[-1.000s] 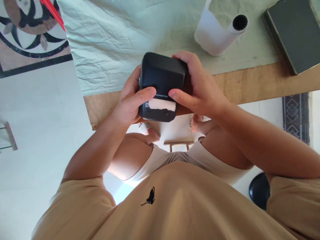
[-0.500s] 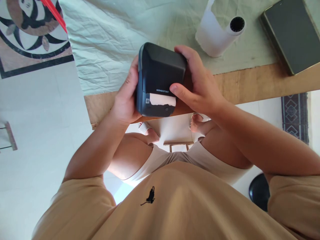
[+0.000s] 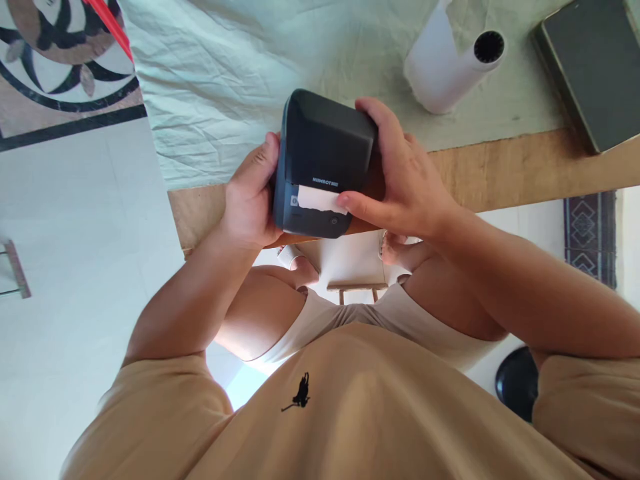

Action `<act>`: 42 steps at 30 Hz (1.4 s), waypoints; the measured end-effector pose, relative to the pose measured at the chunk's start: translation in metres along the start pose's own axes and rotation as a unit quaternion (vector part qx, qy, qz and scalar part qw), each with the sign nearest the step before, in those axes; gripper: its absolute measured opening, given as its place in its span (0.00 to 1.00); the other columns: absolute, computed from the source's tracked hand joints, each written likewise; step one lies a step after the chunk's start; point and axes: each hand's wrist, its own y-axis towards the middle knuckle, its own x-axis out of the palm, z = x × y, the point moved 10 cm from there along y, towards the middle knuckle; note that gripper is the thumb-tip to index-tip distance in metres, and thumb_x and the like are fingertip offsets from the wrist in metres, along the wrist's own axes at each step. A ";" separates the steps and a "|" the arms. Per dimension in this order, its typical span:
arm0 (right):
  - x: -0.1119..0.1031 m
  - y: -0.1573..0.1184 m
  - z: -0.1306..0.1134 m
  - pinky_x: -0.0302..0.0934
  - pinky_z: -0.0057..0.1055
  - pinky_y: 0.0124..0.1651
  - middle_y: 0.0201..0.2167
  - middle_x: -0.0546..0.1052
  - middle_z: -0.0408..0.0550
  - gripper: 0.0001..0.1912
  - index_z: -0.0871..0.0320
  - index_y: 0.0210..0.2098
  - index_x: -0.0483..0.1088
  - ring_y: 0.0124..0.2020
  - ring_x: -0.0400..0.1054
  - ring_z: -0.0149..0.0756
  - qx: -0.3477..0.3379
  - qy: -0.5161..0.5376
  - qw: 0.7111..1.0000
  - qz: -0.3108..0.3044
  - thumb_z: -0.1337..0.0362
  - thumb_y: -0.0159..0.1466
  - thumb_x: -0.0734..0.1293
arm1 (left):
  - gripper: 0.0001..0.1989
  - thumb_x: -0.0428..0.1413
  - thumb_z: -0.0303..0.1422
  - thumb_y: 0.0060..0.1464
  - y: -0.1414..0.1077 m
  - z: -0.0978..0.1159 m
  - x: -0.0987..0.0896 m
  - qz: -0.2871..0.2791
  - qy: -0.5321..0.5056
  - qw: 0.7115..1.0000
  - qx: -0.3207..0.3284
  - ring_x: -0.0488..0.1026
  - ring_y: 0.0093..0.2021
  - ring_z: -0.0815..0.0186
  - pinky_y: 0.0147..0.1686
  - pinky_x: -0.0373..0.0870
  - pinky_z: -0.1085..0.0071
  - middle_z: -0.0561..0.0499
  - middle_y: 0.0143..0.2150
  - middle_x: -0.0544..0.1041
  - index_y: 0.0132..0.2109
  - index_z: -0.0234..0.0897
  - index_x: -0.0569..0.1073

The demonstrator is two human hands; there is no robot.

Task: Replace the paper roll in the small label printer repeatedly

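Note:
Between my two hands is a dark label printer (image 3: pixel 325 143) marked NIIMBOT, held at the table's front edge. A short strip of white label paper (image 3: pixel 317 198) sticks out of its front slot, with a torn-looking lower edge. My left hand (image 3: pixel 253 193) grips the printer's left side, thumb along the edge and the other fingers hidden behind or under it. My right hand (image 3: pixel 407 173) is closed around the right side. Its thumb tip lies on the right end of the paper strip, while its index finger rests at the upper right corner.
A roll of white film or labels (image 3: pixel 440 73) with a black core stands on the pale green cloth (image 3: pixel 215 87). Farther right lies a dark flat device (image 3: pixel 593 70) near the wooden table edge (image 3: pixel 505 167). A red object (image 3: pixel 113 27) shows at the upper left.
My right thumb has moved down from the printer's cover onto the right end of the paper strip. The printer has shifted and tilted slightly in my hands.

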 end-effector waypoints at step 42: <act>-0.016 0.000 -0.028 0.47 0.32 0.26 0.30 0.75 0.36 0.16 0.43 0.43 0.65 0.26 0.63 0.34 0.085 -0.154 0.984 -0.040 0.54 0.54 0.65 | 0.30 0.59 0.54 0.50 -0.004 0.003 0.004 -0.083 0.198 0.974 0.067 0.75 0.39 0.56 0.39 0.71 0.60 0.45 0.38 0.73 0.50 0.34 0.72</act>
